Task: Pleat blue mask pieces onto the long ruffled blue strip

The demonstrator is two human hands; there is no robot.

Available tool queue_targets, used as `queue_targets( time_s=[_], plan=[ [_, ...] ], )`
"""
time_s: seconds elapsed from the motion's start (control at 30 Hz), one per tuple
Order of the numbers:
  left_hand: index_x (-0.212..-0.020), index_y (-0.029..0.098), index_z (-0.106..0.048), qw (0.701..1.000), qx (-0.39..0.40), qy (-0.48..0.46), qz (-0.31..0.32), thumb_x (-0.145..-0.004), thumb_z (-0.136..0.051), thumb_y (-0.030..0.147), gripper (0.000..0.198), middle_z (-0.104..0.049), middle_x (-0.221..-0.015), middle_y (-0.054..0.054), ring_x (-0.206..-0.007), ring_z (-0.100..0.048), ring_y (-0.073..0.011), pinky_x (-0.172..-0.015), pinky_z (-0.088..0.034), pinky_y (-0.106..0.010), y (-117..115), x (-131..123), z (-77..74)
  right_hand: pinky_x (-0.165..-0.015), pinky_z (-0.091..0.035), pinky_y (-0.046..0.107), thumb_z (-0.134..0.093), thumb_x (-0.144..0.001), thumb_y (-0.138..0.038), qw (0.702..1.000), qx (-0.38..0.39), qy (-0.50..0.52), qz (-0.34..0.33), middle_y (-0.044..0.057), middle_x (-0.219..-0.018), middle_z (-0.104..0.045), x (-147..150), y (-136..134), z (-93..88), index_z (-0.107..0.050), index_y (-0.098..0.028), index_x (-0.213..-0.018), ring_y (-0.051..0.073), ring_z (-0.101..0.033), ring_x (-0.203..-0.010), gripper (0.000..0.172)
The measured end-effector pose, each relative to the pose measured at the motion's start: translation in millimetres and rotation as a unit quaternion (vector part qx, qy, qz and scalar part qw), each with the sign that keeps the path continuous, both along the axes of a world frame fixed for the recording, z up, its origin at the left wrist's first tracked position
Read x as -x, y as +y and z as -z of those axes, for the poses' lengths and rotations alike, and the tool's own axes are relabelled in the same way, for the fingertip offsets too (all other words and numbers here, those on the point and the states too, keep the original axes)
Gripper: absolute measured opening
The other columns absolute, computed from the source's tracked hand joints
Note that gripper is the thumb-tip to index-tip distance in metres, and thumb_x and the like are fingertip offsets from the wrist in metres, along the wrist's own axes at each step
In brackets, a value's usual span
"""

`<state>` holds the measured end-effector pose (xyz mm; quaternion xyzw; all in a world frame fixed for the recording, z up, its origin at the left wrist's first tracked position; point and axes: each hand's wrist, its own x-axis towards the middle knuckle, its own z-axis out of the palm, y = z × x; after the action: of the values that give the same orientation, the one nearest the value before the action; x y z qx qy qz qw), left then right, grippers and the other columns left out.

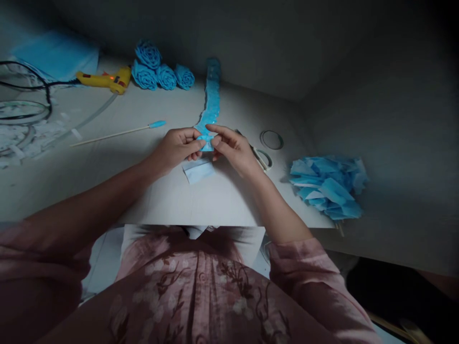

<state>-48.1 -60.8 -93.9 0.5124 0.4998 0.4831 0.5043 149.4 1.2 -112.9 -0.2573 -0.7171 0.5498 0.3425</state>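
Note:
A long strip of shiny blue crepe-like material (212, 93) runs from the back of the table to my fingers. My left hand (182, 145) pinches its near end from the left. From the right, my right hand (230, 145) grips the same end, thumb on top and index finger stretched over it. A pale folded piece (198, 172) lies flat on the table just below my hands. Scissors (264, 160) rest partly hidden behind my right hand. Left of my hands lies a thin stick with a blue tip (157, 124).
Several blue crepe roses (167, 76) sit at the back beside a yellow glue gun (122, 80) with its light on. Blue sheets (57, 55), a cable and white scraps occupy the left. A tape ring (271, 139) and a blue ruffled bunch (328, 184) are at right.

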Motion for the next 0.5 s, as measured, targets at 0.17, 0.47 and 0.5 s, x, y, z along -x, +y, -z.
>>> queue_targets(
  time_s=[0.17,0.47,0.5],
  plan=[
    [-0.076,0.017,-0.065,1.0,0.01,-0.023,0.013,-0.09,-0.078,0.029,0.023,-0.067,-0.063,-0.001,-0.053,-0.057,-0.0088,-0.052,-0.042,-0.02,1.2,1.3,2.6,-0.072,-0.063,0.03,-0.073,-0.095,-0.07,0.999,-0.034,0.009,0.012,-0.002,-0.085,-0.061,0.9,5.5,7.9,-0.07,-0.026,-0.139,0.014,-0.061,-0.074,0.062],
    [-0.074,0.016,-0.065,0.999,-0.012,-0.013,0.028,-0.088,-0.08,0.023,0.022,-0.068,-0.064,-0.001,-0.053,-0.056,-0.0078,-0.05,-0.041,-0.019,1.3,2.1,3.1,-0.073,-0.064,0.032,-0.068,-0.099,-0.071,0.994,-0.101,-0.011,0.035,-0.001,-0.085,-0.063,0.1,7.8,13.2,-0.066,-0.025,-0.144,0.016,-0.064,-0.076,0.065],
    [-0.074,0.016,-0.065,1.0,-0.012,-0.005,0.026,-0.087,-0.08,0.02,0.02,-0.068,-0.065,-0.001,-0.053,-0.056,-0.0075,-0.05,-0.041,-0.019,1.2,2.0,3.5,-0.073,-0.063,0.032,-0.068,-0.099,-0.071,0.994,-0.105,-0.014,0.036,-0.001,-0.086,-0.063,0.1,8.1,13.7,-0.066,-0.025,-0.143,0.016,-0.064,-0.077,0.064]
  ],
)
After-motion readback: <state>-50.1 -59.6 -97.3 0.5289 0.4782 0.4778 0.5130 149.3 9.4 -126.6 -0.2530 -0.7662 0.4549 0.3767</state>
